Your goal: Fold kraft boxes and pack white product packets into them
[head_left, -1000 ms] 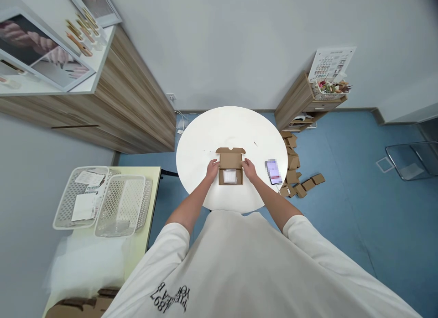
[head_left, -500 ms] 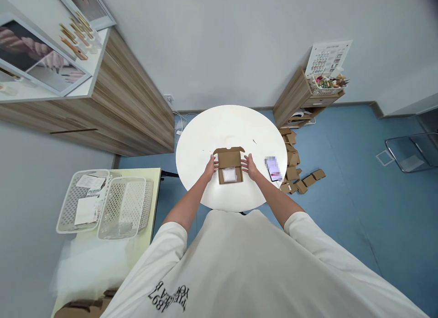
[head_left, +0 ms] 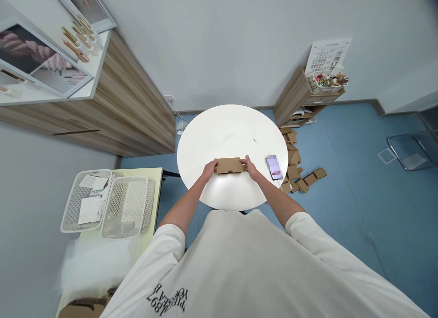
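A small brown cardboard box [head_left: 229, 165] is on the white round table [head_left: 232, 126], its lid folded down over the top. My left hand [head_left: 210, 168] grips its left end. At the opposite end, my right hand [head_left: 251, 166] holds the box with fingers against the side. The contents are hidden under the lid. To the right of my right hand lies a phone [head_left: 273, 167] with a lit, blurred screen and a cable.
Folded cardboard boxes [head_left: 292, 158] are piled on the floor right of the table. Two white baskets [head_left: 125, 206] stand on a side table at left. A wooden cabinet [head_left: 137, 99] and a small shelf unit [head_left: 290, 96] flank the table; a metal-framed chair [head_left: 414, 149] is far right.
The box's lid has swung down from standing open at the back and now covers the white packet inside. Both hands have stayed at the two sides and closed in on the box.
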